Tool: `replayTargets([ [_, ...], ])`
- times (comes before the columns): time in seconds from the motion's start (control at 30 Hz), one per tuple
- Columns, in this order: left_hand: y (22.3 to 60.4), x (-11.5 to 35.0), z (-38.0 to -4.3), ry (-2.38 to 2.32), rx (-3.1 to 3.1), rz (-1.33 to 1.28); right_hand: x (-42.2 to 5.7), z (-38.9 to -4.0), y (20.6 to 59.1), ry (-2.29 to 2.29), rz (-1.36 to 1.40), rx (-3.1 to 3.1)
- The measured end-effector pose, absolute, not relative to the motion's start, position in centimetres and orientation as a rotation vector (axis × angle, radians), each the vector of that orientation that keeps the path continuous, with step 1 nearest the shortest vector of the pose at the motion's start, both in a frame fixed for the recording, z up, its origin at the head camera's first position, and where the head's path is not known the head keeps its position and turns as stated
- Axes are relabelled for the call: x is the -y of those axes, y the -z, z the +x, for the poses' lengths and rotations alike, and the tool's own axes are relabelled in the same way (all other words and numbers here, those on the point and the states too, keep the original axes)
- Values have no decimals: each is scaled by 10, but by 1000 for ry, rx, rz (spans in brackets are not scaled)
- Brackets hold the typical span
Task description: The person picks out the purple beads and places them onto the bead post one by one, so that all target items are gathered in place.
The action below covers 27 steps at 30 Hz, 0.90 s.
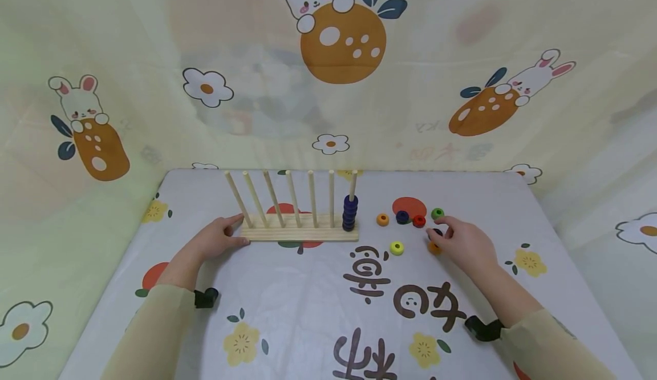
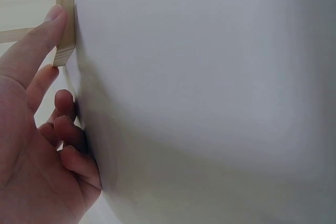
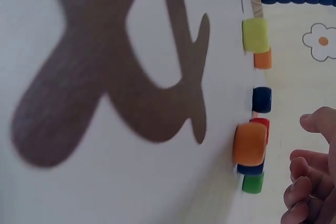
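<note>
A wooden peg rack (image 1: pixel 300 234) with a row of upright pegs stands on the table, and several dark blue beads (image 1: pixel 349 214) are stacked on its rightmost peg. My left hand (image 1: pixel 220 238) holds the left end of its base, thumb at the front edge and index finger at the far side. To the right of the rack, my right hand (image 1: pixel 469 246) hovers over loose beads, thumb and fingers apart with nothing between them. Nearest its fingertips are a dark blue bead (image 1: pixel 436 232), partly hidden, an orange bead (image 1: pixel 434 248) and a green bead (image 1: pixel 437 213).
Between the rack and my right hand lie another orange bead (image 1: pixel 382 219), a second blue bead (image 1: pixel 402 217), a red bead (image 1: pixel 418 221) and a yellow bead (image 1: pixel 397 248). A patterned cloth (image 1: pixel 287 294) covers the table, and a printed curtain (image 1: pixel 256 123) hangs behind it.
</note>
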State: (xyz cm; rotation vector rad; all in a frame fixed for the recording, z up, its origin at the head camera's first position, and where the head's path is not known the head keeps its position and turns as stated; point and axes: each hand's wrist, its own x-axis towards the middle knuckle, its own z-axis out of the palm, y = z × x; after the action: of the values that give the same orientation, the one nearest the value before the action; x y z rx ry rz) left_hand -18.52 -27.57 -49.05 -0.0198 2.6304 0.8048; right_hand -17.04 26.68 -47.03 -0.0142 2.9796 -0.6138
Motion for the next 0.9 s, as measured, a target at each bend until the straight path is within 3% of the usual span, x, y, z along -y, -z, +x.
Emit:
replayTargets([
  [0.9, 490, 278, -186, -812, -2636, -5, -275, -182, 491, 518, 159, -2807],
])
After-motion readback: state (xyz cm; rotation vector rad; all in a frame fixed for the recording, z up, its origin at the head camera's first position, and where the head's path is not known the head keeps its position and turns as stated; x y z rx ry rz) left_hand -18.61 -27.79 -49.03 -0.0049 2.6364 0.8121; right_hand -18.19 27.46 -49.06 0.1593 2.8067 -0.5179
